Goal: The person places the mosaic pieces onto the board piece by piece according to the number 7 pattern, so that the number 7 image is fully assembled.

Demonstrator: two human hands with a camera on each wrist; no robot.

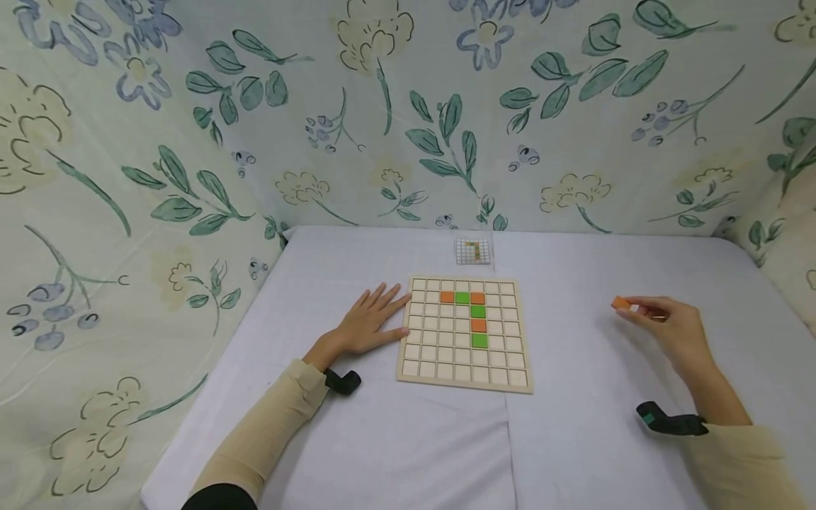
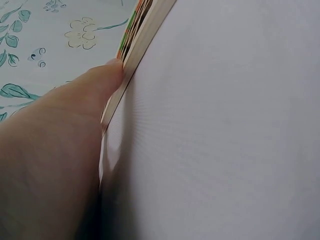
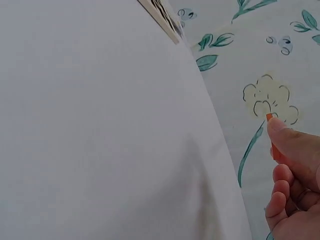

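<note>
A light wooden grid board (image 1: 462,388) lies on the white-covered table. Orange and green square tiles (image 1: 462,298) sit in some of its cells, forming a short row that turns downward in a column. My left hand (image 1: 370,322) rests with fingers spread at the board's left edge; in the left wrist view its thumb (image 2: 107,75) touches the rim. Off to the right of the board, my right hand (image 1: 676,329) pinches an orange tile (image 1: 620,303) between thumb and fingertips. The same orange tile (image 3: 270,118) shows edge-on in the right wrist view, partly covered by the thumb.
Behind the board lies a small card (image 1: 472,251) printed with a grid and coloured squares. A white cloth (image 1: 408,439) covers the table, with a crease running toward the front. Floral fabric (image 1: 395,113) hangs behind and at the sides. Each wrist wears a black device (image 1: 672,420).
</note>
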